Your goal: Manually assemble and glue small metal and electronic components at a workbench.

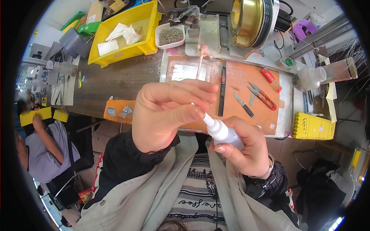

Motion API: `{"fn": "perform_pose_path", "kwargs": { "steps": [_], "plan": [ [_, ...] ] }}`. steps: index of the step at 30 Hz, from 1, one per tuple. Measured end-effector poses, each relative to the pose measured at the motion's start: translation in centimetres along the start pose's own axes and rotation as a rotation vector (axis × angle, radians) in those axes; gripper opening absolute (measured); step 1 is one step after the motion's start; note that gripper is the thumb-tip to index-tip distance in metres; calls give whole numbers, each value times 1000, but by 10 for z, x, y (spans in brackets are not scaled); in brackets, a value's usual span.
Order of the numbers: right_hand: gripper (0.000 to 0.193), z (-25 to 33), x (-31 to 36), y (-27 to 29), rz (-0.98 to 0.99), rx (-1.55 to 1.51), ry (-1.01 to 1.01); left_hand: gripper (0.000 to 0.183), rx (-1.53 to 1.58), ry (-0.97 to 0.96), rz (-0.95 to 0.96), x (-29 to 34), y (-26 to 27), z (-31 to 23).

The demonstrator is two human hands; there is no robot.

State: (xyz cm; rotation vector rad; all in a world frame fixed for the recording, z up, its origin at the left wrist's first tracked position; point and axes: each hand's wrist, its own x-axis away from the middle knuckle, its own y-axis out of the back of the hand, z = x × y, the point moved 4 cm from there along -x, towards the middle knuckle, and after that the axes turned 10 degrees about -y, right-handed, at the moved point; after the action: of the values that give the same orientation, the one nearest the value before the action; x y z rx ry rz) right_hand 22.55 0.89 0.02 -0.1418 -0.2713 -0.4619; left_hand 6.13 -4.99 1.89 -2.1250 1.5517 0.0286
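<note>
My right hand [246, 148] is wrapped round a small white squeeze bottle [220, 133], tilted so its narrow nozzle points up and left. The nozzle tip reaches the thumb of my left hand [162, 115]. That hand is closed in a loose pinch, thumb against the fingers, and a tiny pale tip shows above the thumb. What it belongs to is mostly hidden by the fingers. Beyond both hands lies an orange work mat [241, 82] with a pair of red-handled thread snips [264, 98], a craft knife [244, 105], a black slim tool [222, 88] and a red lighter [271, 79].
A yellow bin [127, 57] with white tissue and a white dish of small metal pieces [170, 36] stand at the back left. A large gold-coloured round tin [250, 23] sits behind the mat. Toward the right stands a clear bottle [310, 78]. Another person [52, 150] sits at far left.
</note>
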Motion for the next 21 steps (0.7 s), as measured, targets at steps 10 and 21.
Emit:
{"fn": "perform_pose_path", "kwargs": {
  "steps": [10, 21],
  "plan": [
    [29, 3, 0, 5, -135, 82, 121, 21, 233, 83, -90, 8, 2, 13],
    [29, 4, 0, 2, -45, -41, 149, 30, 405, 158, -2, 10, -4, 11]
  ]
}}
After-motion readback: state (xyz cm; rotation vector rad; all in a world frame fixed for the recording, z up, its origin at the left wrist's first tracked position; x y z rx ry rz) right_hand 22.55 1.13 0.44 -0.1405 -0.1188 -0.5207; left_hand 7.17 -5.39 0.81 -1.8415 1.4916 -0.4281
